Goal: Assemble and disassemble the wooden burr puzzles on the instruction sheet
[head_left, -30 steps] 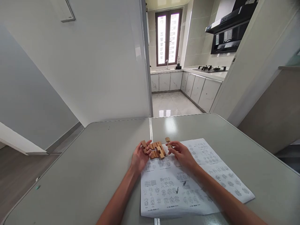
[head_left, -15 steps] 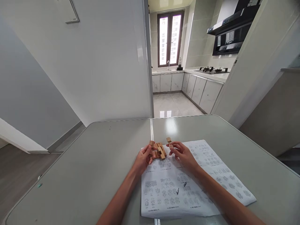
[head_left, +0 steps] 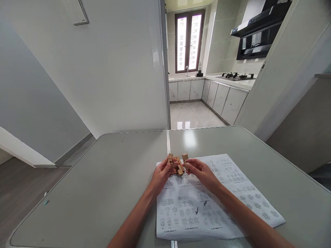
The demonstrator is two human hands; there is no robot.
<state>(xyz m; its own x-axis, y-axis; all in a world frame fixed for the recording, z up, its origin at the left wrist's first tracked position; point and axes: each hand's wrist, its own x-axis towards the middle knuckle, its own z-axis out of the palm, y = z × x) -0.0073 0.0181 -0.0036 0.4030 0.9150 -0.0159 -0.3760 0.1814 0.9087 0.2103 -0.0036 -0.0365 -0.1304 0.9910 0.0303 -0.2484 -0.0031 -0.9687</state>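
My left hand (head_left: 162, 173) is closed around a small notched wooden block (head_left: 170, 157), held upright between thumb and fingers. Opposite it, my right hand (head_left: 200, 171) pinches another wooden block (head_left: 185, 157), also upright, with its top end above the fingertips. Between the two hands, several more wooden blocks (head_left: 180, 170) lie in a small heap at the upper left part of a printed sheet (head_left: 186, 225). My left fingers partly hide the heap. Rows of small puzzle-like drawings cover the sheet.
The sheet rests on a grey-green table (head_left: 90, 193) with a seam down its middle. A small green bit (head_left: 46, 202) lies near the left table edge. Beyond the far edge stand a white wall (head_left: 124, 69) and a kitchen with cabinets (head_left: 183, 90).
My right hand has moved slightly left, bringing its block closer to the left one and turning it more upright. The left hand has shifted a little to the right. The view has moved slightly.
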